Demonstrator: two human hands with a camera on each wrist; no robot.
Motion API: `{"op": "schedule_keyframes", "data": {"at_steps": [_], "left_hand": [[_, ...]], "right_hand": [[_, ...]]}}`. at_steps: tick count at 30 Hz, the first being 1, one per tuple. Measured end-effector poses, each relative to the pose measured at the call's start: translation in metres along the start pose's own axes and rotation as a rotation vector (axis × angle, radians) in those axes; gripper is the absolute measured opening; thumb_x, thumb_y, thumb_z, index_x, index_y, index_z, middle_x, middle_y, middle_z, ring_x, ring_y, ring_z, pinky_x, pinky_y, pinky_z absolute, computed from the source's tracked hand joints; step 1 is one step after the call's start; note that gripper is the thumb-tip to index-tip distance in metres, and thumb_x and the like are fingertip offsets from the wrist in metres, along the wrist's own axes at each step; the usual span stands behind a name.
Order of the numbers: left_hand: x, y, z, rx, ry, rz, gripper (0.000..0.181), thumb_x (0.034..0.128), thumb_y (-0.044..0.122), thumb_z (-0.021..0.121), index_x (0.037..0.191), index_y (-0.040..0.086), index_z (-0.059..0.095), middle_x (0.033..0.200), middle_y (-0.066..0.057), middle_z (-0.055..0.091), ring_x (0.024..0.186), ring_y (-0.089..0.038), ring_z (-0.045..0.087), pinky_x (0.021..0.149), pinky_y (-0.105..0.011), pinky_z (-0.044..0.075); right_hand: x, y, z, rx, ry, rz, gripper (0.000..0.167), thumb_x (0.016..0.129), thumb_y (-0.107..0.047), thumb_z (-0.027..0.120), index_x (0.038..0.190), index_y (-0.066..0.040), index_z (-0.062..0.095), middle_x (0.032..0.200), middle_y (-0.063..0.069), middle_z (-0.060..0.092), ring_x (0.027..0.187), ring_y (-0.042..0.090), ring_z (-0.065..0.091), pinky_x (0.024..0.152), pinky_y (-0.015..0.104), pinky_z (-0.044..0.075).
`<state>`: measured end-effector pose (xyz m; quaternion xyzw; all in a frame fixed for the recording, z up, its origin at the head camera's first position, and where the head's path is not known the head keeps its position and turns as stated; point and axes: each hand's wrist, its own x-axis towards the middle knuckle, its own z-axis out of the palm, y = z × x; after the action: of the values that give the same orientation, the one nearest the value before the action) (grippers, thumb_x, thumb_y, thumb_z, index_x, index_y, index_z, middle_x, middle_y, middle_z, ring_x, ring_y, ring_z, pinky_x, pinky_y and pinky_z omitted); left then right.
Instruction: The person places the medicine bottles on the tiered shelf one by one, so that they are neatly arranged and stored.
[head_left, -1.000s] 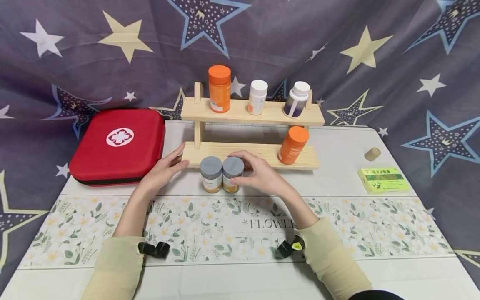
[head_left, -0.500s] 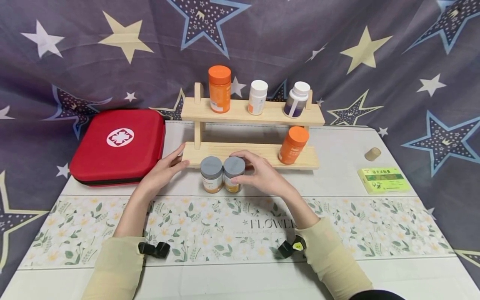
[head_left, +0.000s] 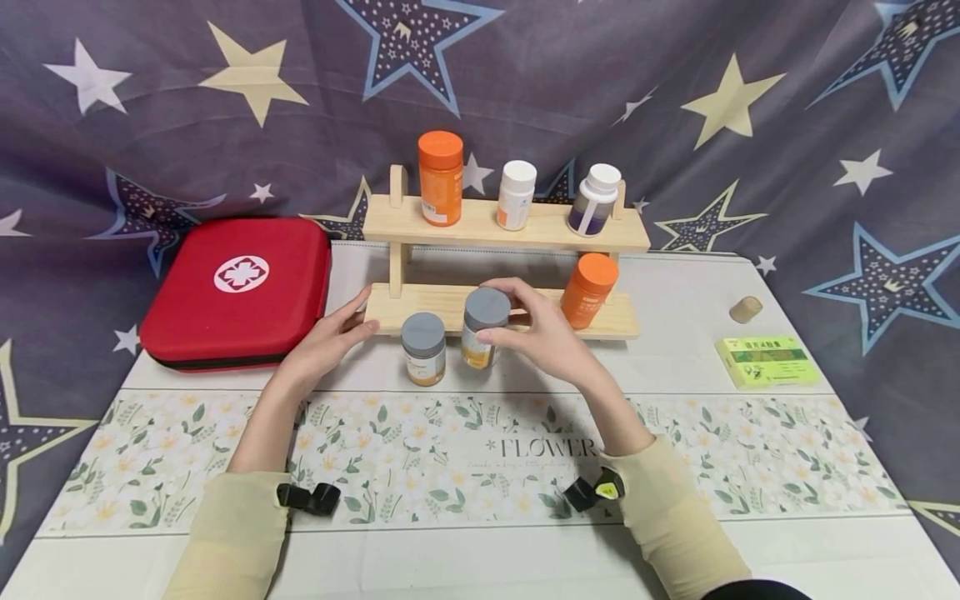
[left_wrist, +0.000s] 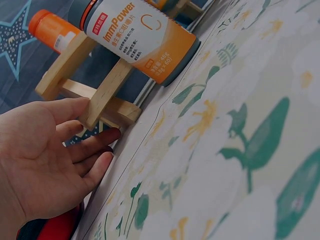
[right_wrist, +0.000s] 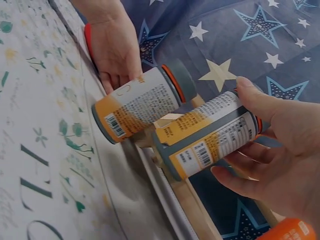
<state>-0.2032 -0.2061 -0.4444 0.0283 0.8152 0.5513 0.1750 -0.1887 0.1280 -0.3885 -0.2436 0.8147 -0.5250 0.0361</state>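
My right hand [head_left: 553, 340] grips a grey-capped vitamin bottle [head_left: 484, 310], thumb on one side and fingers round the other. The bottle is upright and slightly raised, in front of the wooden shelf rack [head_left: 517, 225]. A matching grey-capped bottle [head_left: 423, 350] stands on the table to its left, with a gap between them. At the left end of the lower shelf, my left hand [head_left: 318, 350] touches the wood with loosely extended fingers. In the left wrist view, a fingertip of the left hand [left_wrist: 45, 150] meets the shelf edge [left_wrist: 102, 97].
Orange-capped bottle [head_left: 440, 179], white bottle [head_left: 515, 196] and white-capped purple bottle [head_left: 594, 200] stand on the upper shelf. Another orange bottle [head_left: 587, 292] is on the lower shelf's right. A red first-aid case [head_left: 240, 308] lies left; a green box [head_left: 767, 361] and small brownish cylinder [head_left: 746, 309] lie right.
My right hand has moved the held vitamin bottle right and slightly back, away from its matching neighbour. My left hand stays at the shelf's end.
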Motion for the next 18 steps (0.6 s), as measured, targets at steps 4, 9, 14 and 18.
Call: {"op": "schedule_keyframes", "data": {"at_steps": [4,9,14,18], "left_hand": [[0.0001,-0.0007,-0.0003,0.001,-0.001,-0.003,0.076,0.1043,0.037,0.059,0.164,0.040,0.013,0.169,-0.014,0.030,0.158,-0.032,0.028,0.129,-0.056,0.021],[-0.0004,-0.0004,-0.0005,0.008,0.000,-0.009,0.075,0.1046,0.037,0.058,0.164,0.041,0.012,0.170,-0.014,0.029,0.158,-0.032,0.027,0.129,-0.056,0.021],[0.0000,-0.0003,-0.0005,0.008,-0.003,-0.012,0.075,0.1046,0.037,0.058,0.164,0.041,0.012,0.170,-0.014,0.029,0.158,-0.032,0.027,0.129,-0.056,0.021],[0.0008,-0.0003,-0.0006,0.009,-0.004,-0.011,0.075,0.1046,0.037,0.058,0.164,0.041,0.012,0.170,-0.014,0.029,0.158,-0.032,0.026,0.129,-0.056,0.021]], "right_hand": [[0.0001,-0.0029,-0.0045,0.026,0.054,-0.013,0.057,0.089,-0.009,0.080,0.141,-0.010,0.057,0.125,0.011,0.067,0.110,0.021,0.064,0.100,0.042,0.056],[0.0011,-0.0027,-0.0076,0.050,0.142,-0.001,0.058,0.089,-0.008,0.080,0.142,-0.011,0.057,0.125,0.012,0.066,0.112,0.019,0.063,0.101,0.041,0.056],[0.0018,-0.0006,-0.0091,0.078,0.220,0.016,0.058,0.089,-0.009,0.080,0.142,-0.011,0.058,0.127,0.012,0.065,0.112,0.019,0.062,0.101,0.039,0.056],[0.0029,0.0027,-0.0096,0.102,0.273,0.023,0.058,0.089,-0.008,0.080,0.143,-0.007,0.057,0.129,0.014,0.064,0.111,0.018,0.062,0.098,0.033,0.057]]}}
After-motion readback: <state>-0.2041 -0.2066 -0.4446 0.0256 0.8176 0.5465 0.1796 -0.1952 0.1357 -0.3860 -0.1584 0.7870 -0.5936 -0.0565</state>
